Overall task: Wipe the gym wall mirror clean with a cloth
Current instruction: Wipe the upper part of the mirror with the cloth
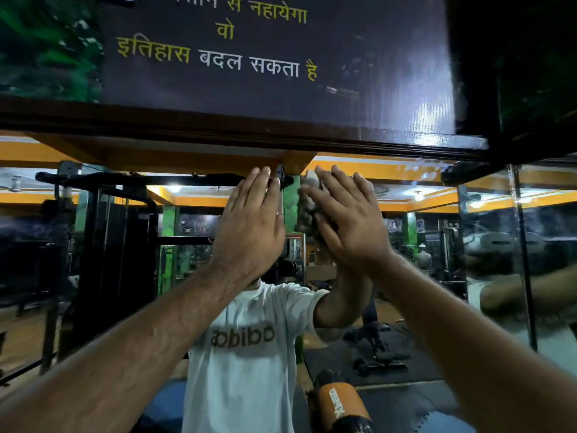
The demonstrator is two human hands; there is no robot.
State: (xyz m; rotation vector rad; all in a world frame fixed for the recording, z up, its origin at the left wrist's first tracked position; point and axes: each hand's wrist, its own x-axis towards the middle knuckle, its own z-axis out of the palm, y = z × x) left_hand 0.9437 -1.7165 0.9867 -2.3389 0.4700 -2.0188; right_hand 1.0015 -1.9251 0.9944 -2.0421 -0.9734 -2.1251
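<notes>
The wall mirror (125,260) fills the lower view and reflects the gym and a person in a white T-shirt. My left hand (249,223) lies flat on the glass near its top edge, fingers straight and pointing up. My right hand (346,220) presses a crumpled grey-white cloth (307,210) against the mirror with straight fingers, just right of the left hand. Most of the cloth is hidden behind that hand; its bunched edge shows at the left side of the fingers.
A dark wooden frame (218,132) tops the mirror, with a black sign (265,57) bearing yellow and white lettering above it. A vertical seam (524,260) splits the mirror panels at right. An orange and black cylinder (343,404) stands low, near the glass.
</notes>
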